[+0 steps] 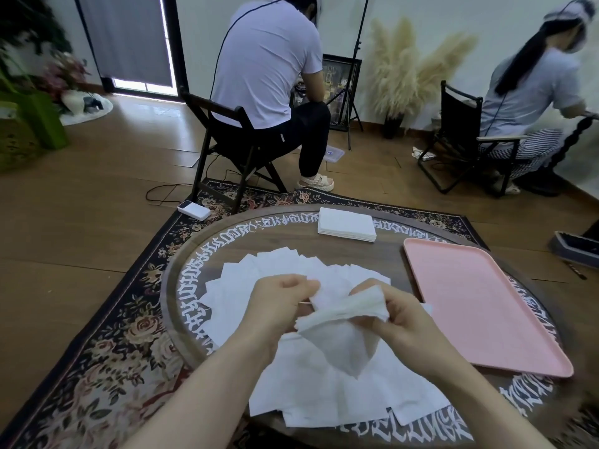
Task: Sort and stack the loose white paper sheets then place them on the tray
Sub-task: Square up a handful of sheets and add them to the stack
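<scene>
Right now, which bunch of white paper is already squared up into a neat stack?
The neat stack at the table's far edge, beyond the pink tray. The loose sheets lie fanned out, and the hands hold an uneven bundle.

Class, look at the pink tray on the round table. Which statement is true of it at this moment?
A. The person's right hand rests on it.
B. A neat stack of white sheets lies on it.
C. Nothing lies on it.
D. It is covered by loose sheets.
C: the pink tray shows only its bare surface, the neat stack sits on the table beyond it, and both hands hold sheets beside it.
</scene>
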